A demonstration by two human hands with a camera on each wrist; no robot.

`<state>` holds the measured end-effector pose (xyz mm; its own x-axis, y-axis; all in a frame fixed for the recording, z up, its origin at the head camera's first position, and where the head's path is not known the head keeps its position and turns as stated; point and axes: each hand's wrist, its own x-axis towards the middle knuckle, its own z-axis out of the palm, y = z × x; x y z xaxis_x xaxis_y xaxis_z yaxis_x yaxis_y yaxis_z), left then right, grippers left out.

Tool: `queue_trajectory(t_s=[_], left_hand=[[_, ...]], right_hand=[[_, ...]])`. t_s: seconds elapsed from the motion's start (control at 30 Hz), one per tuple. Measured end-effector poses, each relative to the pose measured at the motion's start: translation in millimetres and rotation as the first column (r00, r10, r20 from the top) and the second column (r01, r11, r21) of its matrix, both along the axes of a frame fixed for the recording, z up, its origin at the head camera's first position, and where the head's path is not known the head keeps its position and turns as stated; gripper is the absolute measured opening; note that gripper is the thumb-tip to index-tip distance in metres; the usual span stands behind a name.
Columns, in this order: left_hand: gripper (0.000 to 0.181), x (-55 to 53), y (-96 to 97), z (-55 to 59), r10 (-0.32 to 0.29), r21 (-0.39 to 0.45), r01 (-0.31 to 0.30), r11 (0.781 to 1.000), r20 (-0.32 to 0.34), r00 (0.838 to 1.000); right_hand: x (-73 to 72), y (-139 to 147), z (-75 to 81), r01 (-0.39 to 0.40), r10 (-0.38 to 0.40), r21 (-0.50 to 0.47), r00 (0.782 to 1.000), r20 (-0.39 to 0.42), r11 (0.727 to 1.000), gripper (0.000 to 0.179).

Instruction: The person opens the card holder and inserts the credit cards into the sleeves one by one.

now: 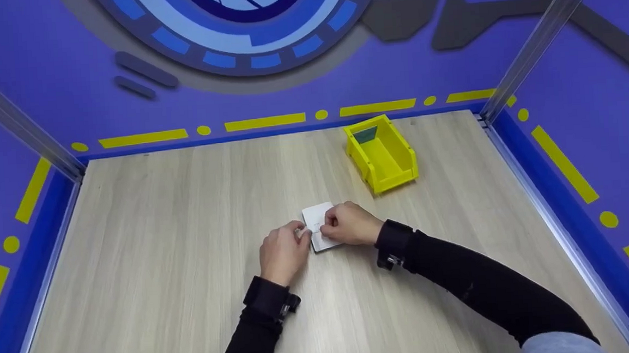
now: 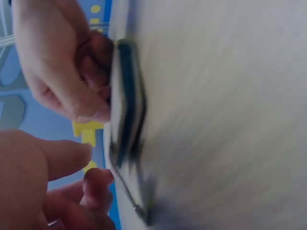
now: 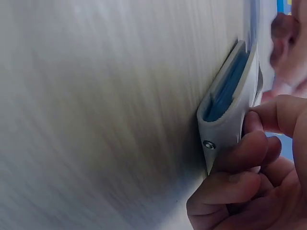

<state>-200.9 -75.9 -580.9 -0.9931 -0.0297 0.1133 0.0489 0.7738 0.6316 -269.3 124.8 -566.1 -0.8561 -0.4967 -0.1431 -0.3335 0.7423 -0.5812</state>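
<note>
A small white wallet (image 1: 319,220) with a blue inside lies on the wooden table between the two hands. Its folded edge carries a metal snap (image 3: 209,144) in the right wrist view. The right hand (image 1: 352,224) holds the wallet from the right, its fingers curled against the white face. At the wallet's left edge is the left hand (image 1: 285,253); in its wrist view the thumb and forefinger stand apart. A thin strap (image 2: 125,188) with a metal stud sticks out close by the left fingertips. Fingers hide part of the wallet's top.
Behind the wallet and to its right, a yellow plastic bin (image 1: 384,158) stands on the table (image 1: 176,234) near the back wall. Blue-purple panels (image 1: 266,106) with yellow markings enclose the table at the back and sides, with metal posts at the corners.
</note>
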Motion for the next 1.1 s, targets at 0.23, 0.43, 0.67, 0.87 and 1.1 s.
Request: queue_trajectory(t_s=[0.23, 0.43, 0.67, 0.87, 1.1], left_hand=[[0.022, 1.2, 4.1, -3.5, 0.014, -0.036, -0.013, 0.999, 0.011, 1.000], [0.022, 3.6, 2.7, -1.4, 0.018, -0.033, -0.017, 0.999, 0.022, 1.000], [0.022, 5.6, 3.6, -1.7, 0.009, -0.022, -0.008, 1.000, 0.039, 0.999], [0.019, 4.3, 2.9, -2.5, 0.015, -0.045, -0.013, 0.999, 0.041, 0.999], [0.017, 2.9, 2.0, -1.2, 0.007, -0.030, -0.005, 1.000, 0.053, 0.999]], right_hand=[[-6.9, 9, 8.2, 0.156, -0.156, 0.047, 0.988, -0.017, 0.987, 0.033], [-13.6, 14, 9.0, 0.172, -0.177, 0.087, 0.983, 0.057, 0.981, 0.029], [-15.7, 17, 8.8, 0.139, -0.141, 0.026, 0.979, 0.150, 0.990, 0.029], [-14.2, 14, 10.3, 0.168, -0.157, -0.035, 0.966, 0.207, 0.985, 0.023], [-10.7, 9, 19.8, 0.198, -0.176, -0.124, 0.970, 0.168, 0.972, 0.017]])
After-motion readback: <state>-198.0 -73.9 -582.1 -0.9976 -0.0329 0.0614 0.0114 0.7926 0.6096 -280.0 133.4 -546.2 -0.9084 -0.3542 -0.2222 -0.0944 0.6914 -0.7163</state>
